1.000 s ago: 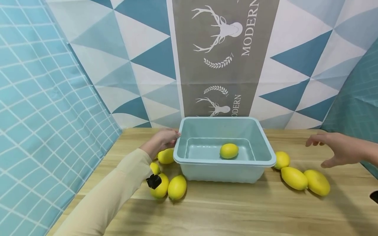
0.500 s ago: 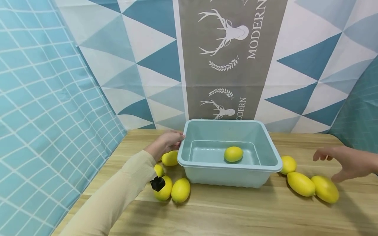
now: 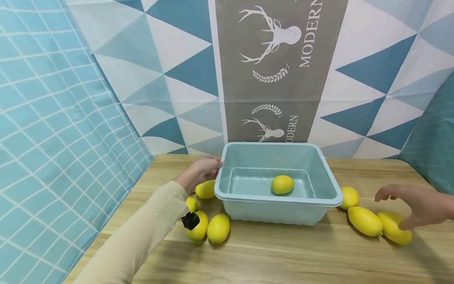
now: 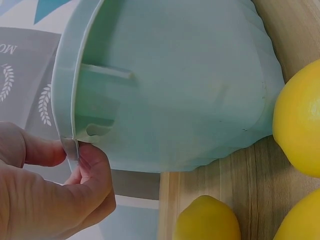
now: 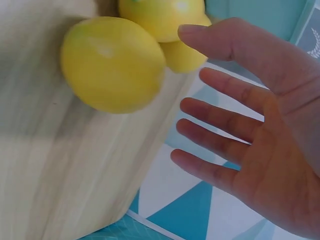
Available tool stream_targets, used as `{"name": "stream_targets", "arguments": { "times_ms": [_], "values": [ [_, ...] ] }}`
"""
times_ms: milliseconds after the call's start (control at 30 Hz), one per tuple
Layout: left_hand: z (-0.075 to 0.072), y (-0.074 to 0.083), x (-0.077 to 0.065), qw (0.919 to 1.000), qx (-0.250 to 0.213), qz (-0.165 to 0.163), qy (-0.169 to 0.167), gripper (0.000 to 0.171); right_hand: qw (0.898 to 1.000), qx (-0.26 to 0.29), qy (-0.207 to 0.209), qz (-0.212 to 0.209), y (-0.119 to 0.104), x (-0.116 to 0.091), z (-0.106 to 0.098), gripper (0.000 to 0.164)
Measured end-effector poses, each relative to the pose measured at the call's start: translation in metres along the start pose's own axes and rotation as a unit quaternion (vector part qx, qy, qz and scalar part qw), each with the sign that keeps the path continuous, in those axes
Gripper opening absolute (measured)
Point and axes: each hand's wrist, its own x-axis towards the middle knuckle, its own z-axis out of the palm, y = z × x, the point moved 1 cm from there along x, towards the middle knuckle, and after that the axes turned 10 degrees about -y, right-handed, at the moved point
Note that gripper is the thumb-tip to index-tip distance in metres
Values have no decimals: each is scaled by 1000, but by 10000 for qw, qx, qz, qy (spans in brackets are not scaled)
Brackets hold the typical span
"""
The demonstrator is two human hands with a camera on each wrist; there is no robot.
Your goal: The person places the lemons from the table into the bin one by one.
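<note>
A pale blue-green plastic basin (image 3: 273,213) stands on the table with one lemon (image 3: 282,184) inside. My left hand (image 3: 203,170) pinches the basin's left rim between thumb and fingers, which the left wrist view shows closely. On the right my right hand (image 3: 420,205) hovers with fingers spread, holding nothing. Its thumb overlaps the outermost lemon (image 3: 391,227) in the head view, while the right wrist view has that lemon (image 5: 112,65) in front of the fingertips. Beside it lie a second lemon (image 3: 365,221) and a third lemon (image 3: 349,197) close to the basin.
Several lemons lie left of the basin, among them a front lemon (image 3: 218,228) and one behind the wrist, a partly hidden lemon (image 3: 205,189). The wooden table (image 3: 269,256) ends at a patterned back cloth (image 3: 188,79). A blue checked cloth (image 3: 53,138) hangs at the left.
My right hand has come lower and closer to the outermost right lemon. My left hand keeps its hold on the rim. The whole head view has shifted slightly.
</note>
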Motion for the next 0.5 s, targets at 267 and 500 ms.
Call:
{"name": "stream_targets", "arguments": {
  "times_ms": [267, 500],
  "values": [
    [0, 3, 1, 10000, 11, 27, -54, 37, 9987, -346, 244, 290, -3, -6, 13, 75],
    [-3, 2, 1, 9999, 27, -90, -74, 38, 9984, -316, 412, 225, -3, -8, 26, 73]
  ]
}}
